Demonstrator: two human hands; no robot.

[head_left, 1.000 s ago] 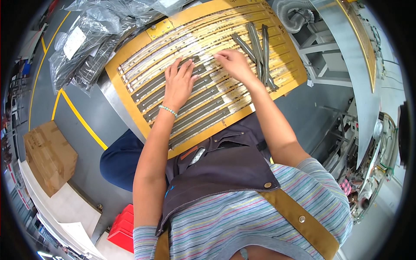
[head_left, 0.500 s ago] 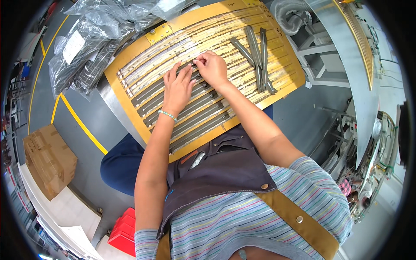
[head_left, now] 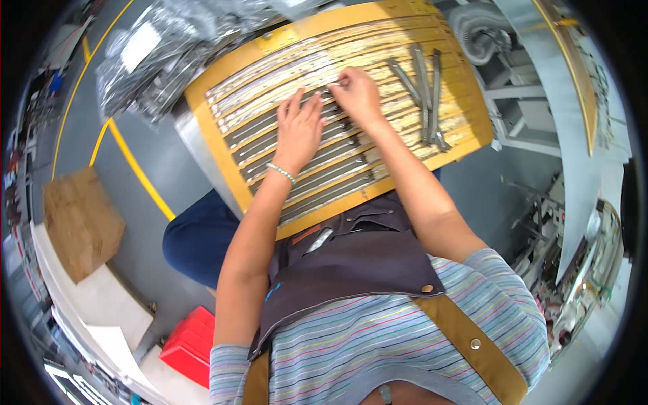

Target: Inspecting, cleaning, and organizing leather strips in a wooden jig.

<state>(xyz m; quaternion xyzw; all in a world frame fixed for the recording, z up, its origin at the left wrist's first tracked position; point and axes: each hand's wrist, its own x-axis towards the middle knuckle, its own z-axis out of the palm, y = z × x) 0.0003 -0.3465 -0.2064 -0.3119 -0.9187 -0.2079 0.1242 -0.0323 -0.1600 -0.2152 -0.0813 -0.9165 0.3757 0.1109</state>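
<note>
A yellow board (head_left: 476, 128) with long parallel slots lies across my lap. Several slots nearest me hold dark strips (head_left: 253, 128) that look like zippers. My left hand (head_left: 300, 131), wearing a beaded bracelet, lies with spread fingers over the farthest dark strip. Just to its right, my right hand (head_left: 361, 98) pinches with thumb and forefinger at that strip's right end; the fingertips partly hide what they grip. Loose grey zipper-like strips (head_left: 424, 91) lie crossed on the board's right side.
Clear plastic bags (head_left: 152, 64) with dark contents are piled beyond the board's left corner. A cardboard box (head_left: 82, 219) and a red bin (head_left: 192, 344) are at left. A ribbed hose (head_left: 476, 34) and grey shelving (head_left: 523, 115) stand at right.
The whole view has shifted and turned slightly, so the board appears farther right. The gap between my right fingertips and left fingers is slightly wider. Both hands stay over the same strip.
</note>
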